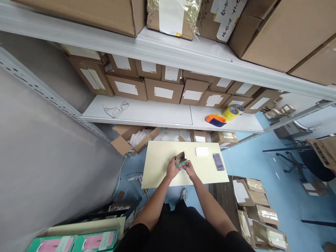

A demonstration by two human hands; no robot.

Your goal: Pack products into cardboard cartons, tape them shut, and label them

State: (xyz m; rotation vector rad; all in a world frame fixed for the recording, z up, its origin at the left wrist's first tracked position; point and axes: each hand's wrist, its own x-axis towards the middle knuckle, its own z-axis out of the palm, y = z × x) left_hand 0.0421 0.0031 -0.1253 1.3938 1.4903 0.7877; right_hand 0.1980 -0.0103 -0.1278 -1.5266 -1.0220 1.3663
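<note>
Over the pale yellow table [157, 164] I hold a small open box [181, 160], green and pink on its outside with a brown inside. My left hand [172, 168] grips its left side, and my right hand [189, 168] grips its right front edge. The box's open end faces up and away from me; I cannot make out anything inside. To the right on the tabletop lie a white card or small packet [202, 151] and a dark purple, blurred rectangular item [218, 162].
Ahead, a white shelf [157, 110] carries glasses [115, 109], an orange-and-blue tape dispenser [215, 120], yellow tape rolls [231, 112] and several labelled cartons [164, 91]. Taped boxes [265, 213] are stacked at lower right. Flat green-and-pink boxes [97, 241] lie at lower left. A wall [39, 140] borders the left.
</note>
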